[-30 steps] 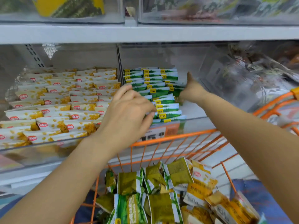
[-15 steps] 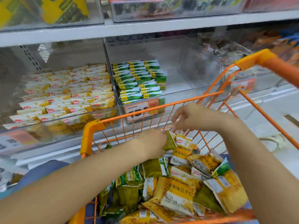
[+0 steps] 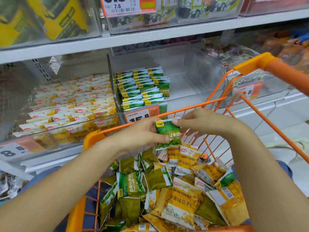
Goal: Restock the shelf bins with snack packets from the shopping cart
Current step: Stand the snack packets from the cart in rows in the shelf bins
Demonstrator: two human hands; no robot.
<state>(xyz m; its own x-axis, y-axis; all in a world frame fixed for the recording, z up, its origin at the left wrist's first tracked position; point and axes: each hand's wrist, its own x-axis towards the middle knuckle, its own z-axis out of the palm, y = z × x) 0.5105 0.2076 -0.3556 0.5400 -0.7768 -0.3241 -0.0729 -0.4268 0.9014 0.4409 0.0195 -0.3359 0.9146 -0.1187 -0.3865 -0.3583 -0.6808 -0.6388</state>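
Both the left hand (image 3: 142,136) and right hand (image 3: 205,123) pinch one green packet (image 3: 167,133) over the cart (image 3: 184,109); a loose pinch could drop it back.

Single head-worn view, wide-angle, facing forward and down: close over the orange shopping cart (image 3: 93,139), shelf bins (image 3: 184,91) just beyond.

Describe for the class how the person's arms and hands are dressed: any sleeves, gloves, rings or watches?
Both forearms are bare right to the frame edge, with no sleeve in view. The left hand and right hand wear no gloves. No watch, bracelet or ring shows on the wrists or fingers that can be seen. Fingernails look short and unpainted.
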